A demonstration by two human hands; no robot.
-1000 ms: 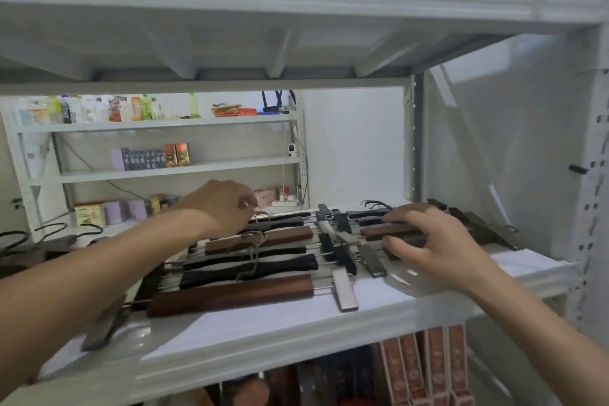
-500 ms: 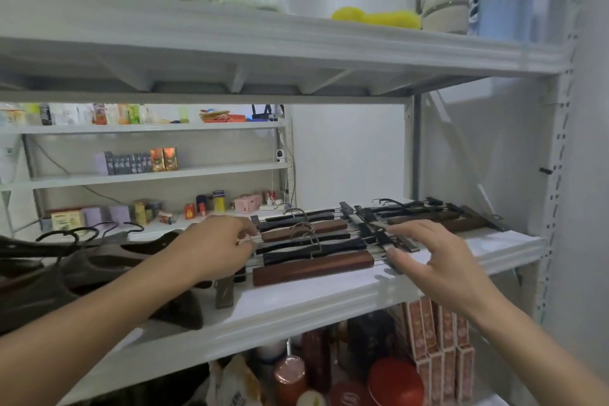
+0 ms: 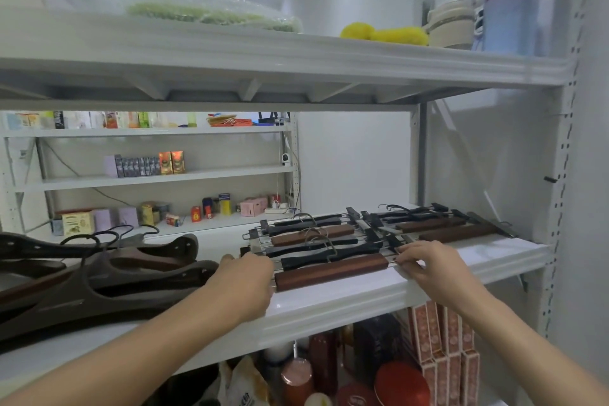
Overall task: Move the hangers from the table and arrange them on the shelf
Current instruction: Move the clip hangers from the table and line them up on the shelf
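Note:
Two rows of clip hangers with brown wooden and black bars lie flat on the white shelf (image 3: pixel 329 301). The front brown clip hanger (image 3: pixel 331 270) lies nearest the shelf edge. My left hand (image 3: pixel 245 280) covers its left end with curled fingers, hiding the clip there. At the hanger's right end, my right hand (image 3: pixel 428 264) has bent fingertips closed on the metal rod. A second group of clip hangers (image 3: pixel 438 224) lies behind and to the right. Dark brown coat hangers (image 3: pixel 108 270) are piled on the shelf's left part.
The upper shelf (image 3: pixel 296 59) hangs low overhead with a yellow sponge, a pot and bubble wrap. A perforated upright (image 3: pixel 560 208) bounds the right side. Red boxes (image 3: pixel 441 349) and jars stand on the level below. A far shelving unit (image 3: pixel 158 175) holds small boxes.
The view has pulled back and up. Both hands have come forward off the hangers further back onto the two ends of the front brown hanger, the right hand closing on its end.

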